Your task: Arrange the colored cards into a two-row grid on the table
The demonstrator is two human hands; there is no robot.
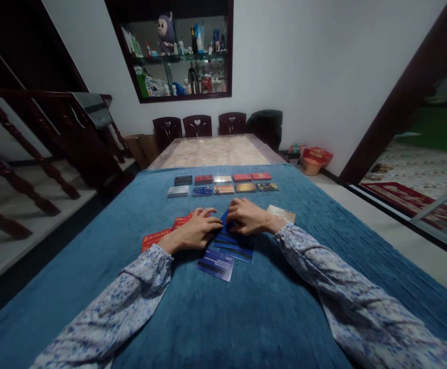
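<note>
Grip closure of left hand and right hand cannot be determined; uneven finger pressure could scatter the blue cards.

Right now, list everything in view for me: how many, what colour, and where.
table: one, pale top, centre
cloth: one, blue, table's near part
card piles: ten, mixed colours, two rows
blue cards: several, overlapping, mid-cloth
violet-blue card: one, nearest you
red cards: several, left
pale cards: count unclear, right
chairs: four, dark, far end
wall cabinet: one, dark frame, small items inside
plush toy: one, purple, upper shelf
railing: one, dark red, left
sleeves: two, white with blue pattern
left hand: one, bare, beside blue cards
right hand: one, bare, over blue cards
</note>
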